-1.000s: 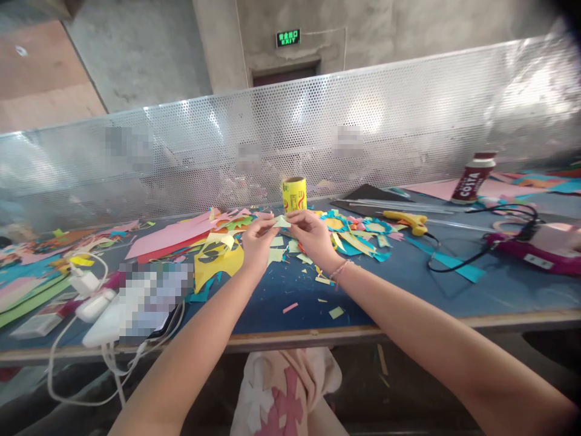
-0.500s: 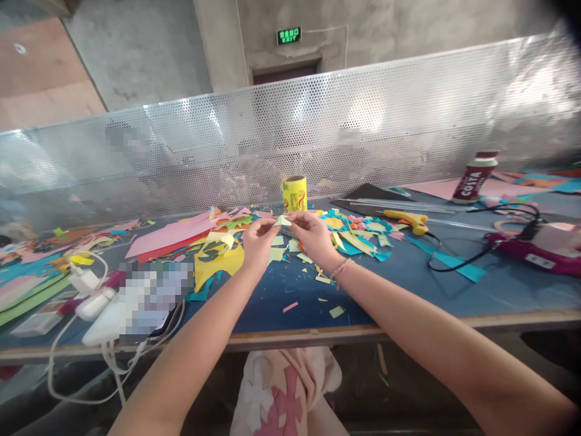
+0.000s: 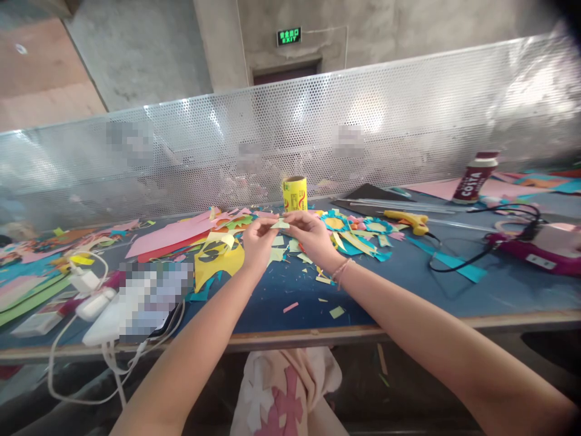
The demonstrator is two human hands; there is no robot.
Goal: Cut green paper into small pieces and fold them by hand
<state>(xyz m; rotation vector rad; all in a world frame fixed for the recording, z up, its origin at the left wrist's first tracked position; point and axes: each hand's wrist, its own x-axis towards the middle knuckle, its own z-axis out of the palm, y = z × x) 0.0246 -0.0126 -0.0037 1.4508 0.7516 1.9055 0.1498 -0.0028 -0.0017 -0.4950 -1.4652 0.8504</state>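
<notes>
Between my two hands, just in front of the yellow cardboard tube [image 3: 295,195], is a small pale green piece of paper [image 3: 281,224]. The fingertips of my left hand [image 3: 259,240] pinch its left side. My right hand [image 3: 312,238] grips its right side, thumb and fingers closed together. Below my hands lie pale green paper scraps [image 3: 276,254] on the blue table [image 3: 272,303]. A cut yellow sheet [image 3: 222,264] is left of my left hand. Blue and yellow paper flowers [image 3: 336,222] lie to the right of my right hand.
On the right are a yellow glue gun [image 3: 408,220], clear glue sticks [image 3: 394,204], a Costa bottle [image 3: 475,177] and a purple power strip [image 3: 540,251]. Phones and white cables [image 3: 109,357] occupy the left front. Behind the table stands a perforated metal screen [image 3: 190,145].
The pale green paper has gone from a raised, peaked shape to a flatter one between my fingertips. Both hands stay in nearly the same place.
</notes>
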